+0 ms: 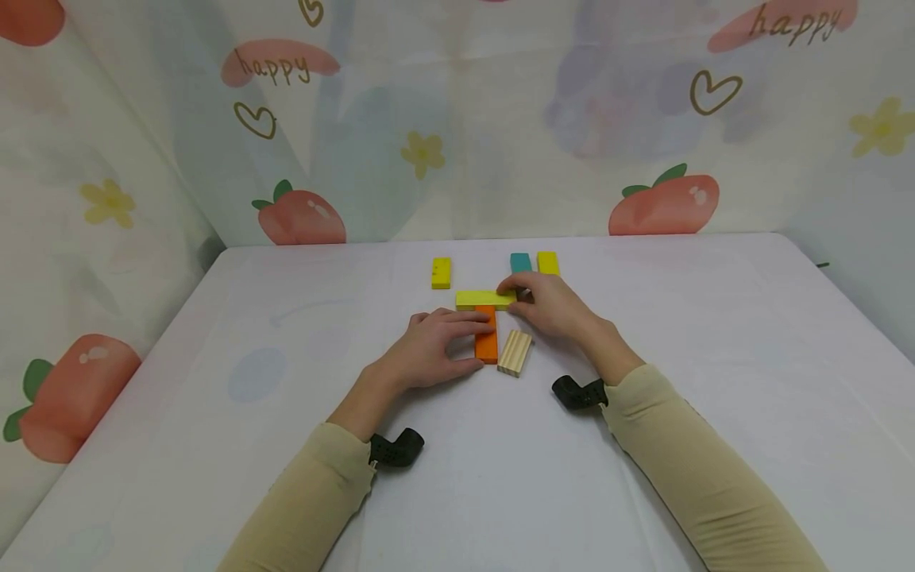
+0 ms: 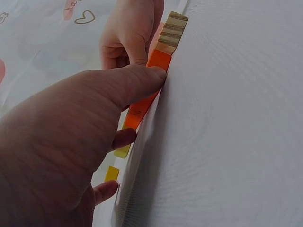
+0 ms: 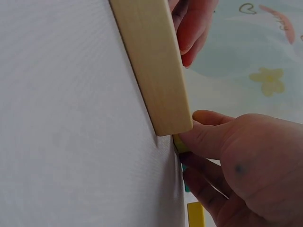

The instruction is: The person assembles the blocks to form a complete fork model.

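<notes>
An orange block (image 1: 486, 351) lies lengthwise away from me, its far end against the middle of a lime-yellow block (image 1: 473, 300) set crosswise, so the two form a T. My left hand (image 1: 432, 349) holds the orange block from the left, thumb at its near end and fingertips over its far part. The right hand (image 1: 552, 307) pinches the right end of the lime-yellow block between thumb and fingers. Just right of the orange block rests a plain wooden block (image 1: 515, 354) with striped grain, which looms large in the right wrist view.
Beyond the T, a yellow block (image 1: 441, 273) lies to the left. A teal block (image 1: 520, 261) and another yellow block (image 1: 548, 263) lie side by side behind the right hand. A white cloth covers the table (image 1: 457, 477); a printed curtain (image 1: 493, 119) hangs behind it.
</notes>
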Demonstrator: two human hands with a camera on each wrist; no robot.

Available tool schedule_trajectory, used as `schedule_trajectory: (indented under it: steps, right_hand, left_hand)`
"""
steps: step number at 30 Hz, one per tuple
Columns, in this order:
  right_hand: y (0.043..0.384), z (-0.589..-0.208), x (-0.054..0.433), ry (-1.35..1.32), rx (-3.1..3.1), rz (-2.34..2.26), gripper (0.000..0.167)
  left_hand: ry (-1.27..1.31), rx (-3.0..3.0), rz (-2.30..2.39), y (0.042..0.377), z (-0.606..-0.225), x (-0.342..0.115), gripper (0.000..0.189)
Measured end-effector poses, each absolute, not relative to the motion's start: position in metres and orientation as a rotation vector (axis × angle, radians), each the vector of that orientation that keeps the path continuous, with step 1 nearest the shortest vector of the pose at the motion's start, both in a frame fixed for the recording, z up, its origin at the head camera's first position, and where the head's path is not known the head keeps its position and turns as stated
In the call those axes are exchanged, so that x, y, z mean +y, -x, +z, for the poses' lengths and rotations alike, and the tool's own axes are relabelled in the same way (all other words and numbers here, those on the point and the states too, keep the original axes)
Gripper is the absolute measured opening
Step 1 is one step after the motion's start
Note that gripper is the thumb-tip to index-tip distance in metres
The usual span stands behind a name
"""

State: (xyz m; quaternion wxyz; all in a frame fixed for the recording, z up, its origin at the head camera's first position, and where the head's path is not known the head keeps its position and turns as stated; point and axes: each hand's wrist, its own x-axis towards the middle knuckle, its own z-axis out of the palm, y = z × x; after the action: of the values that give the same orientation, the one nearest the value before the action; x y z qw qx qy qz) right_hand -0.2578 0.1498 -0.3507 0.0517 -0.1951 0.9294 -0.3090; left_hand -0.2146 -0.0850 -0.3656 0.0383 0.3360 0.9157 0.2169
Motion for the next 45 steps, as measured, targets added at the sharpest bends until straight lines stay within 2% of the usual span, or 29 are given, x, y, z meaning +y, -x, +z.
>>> schedule_trajectory:
  steps: [25, 45]
  right_hand:
    - [0.259, -0.351, 0.152, 0.569, 2.811, -0.951, 0.032]
    - [0.252, -0.342, 0.162, 0.591, 2.789, -1.011, 0.035]
  left_hand:
    - [-1.02, 2.801, 0.694, 0.214, -0.366, -0.086, 0.05]
    - [-1.011, 2.872, 0.943, 0.221, -0.364, -0.089, 0.039]
